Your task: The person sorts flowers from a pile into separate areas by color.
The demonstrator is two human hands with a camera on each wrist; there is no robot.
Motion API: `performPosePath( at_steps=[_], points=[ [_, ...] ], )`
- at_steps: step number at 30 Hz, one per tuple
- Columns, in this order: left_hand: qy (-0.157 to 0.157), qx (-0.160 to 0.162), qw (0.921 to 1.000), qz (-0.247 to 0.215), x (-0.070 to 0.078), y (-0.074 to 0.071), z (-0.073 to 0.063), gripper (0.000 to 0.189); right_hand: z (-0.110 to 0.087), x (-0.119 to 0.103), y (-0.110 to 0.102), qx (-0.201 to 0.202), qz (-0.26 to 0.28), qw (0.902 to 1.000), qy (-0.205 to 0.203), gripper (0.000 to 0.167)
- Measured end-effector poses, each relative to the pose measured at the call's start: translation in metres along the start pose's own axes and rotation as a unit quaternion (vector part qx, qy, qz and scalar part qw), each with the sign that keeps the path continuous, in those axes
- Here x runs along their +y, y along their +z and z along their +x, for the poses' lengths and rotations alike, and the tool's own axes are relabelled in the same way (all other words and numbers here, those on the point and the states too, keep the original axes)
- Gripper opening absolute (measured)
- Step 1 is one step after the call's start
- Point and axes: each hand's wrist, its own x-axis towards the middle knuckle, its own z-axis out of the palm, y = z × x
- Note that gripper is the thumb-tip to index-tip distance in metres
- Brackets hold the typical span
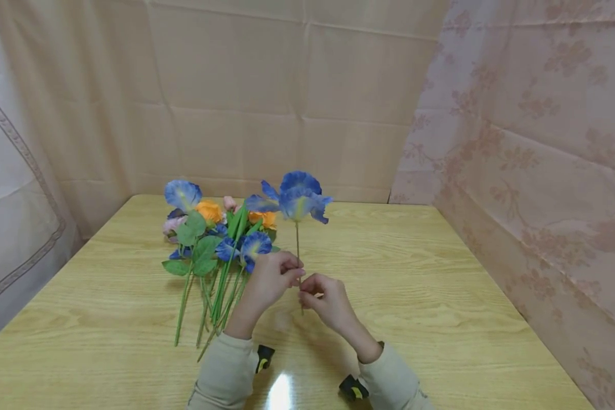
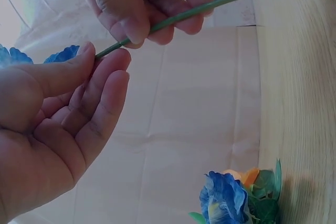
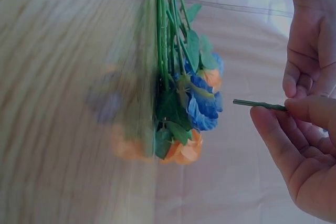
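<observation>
A blue artificial iris (image 1: 300,199) stands upright above the table, its thin stem (image 1: 298,242) running down through both hands. My left hand (image 1: 270,278) pinches the stem between thumb and fingertips. Just below it, my right hand (image 1: 333,304) pinches the lower part, with the cut end poking out underneath. In the left wrist view the green stem (image 2: 184,15) slants past the right hand's thumb and fingers. The right wrist view shows the short stem end (image 3: 252,103) beyond the right thumb and forefinger; the bloom is mostly hidden there.
Left of the hands, a loose pile of artificial flowers lies on the wooden table (image 1: 415,273), including blue irises (image 1: 255,246), an orange flower (image 1: 209,210) and leafy green stems (image 1: 183,307). A beige curtain (image 1: 236,85) hangs behind, and a floral cloth (image 1: 538,142) on the right.
</observation>
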Motion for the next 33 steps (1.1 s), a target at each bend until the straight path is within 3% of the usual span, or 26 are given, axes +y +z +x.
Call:
performPosePath(
  at_steps=[6, 11, 16, 19, 26, 33],
  points=[
    [0.017, 0.0, 0.9998, 0.008, -0.001, 0.001, 0.001, 0.006, 0.005, 0.027, -0.003, 0.007, -0.039, 0.9992, -0.009, 0.005],
    [0.027, 0.012, 0.9995, 0.014, -0.004, -0.002, -0.002, 0.004, 0.009, 0.033, -0.013, 0.037, -0.089, 0.9951, -0.019, 0.007],
    [0.03, 0.026, 0.9989, 0.025, -0.008, -0.006, -0.005, 0.006, 0.016, 0.038, -0.032, 0.066, -0.137, 0.9884, 0.004, 0.004],
    [0.027, 0.026, 0.999, 0.026, -0.01, -0.009, -0.005, 0.006, 0.019, 0.042, -0.049, 0.084, -0.178, 0.9801, 0.021, 0.003],
    [0.015, 0.022, 0.9991, 0.034, -0.014, -0.012, -0.006, 0.007, 0.025, 0.056, -0.091, 0.139, -0.281, 0.9488, 0.041, 0.004],
    [0.016, 0.02, 0.999, 0.036, -0.019, -0.013, -0.006, 0.009, 0.027, 0.071, -0.13, 0.15, -0.322, 0.9299, 0.095, 0.004]
  ],
)
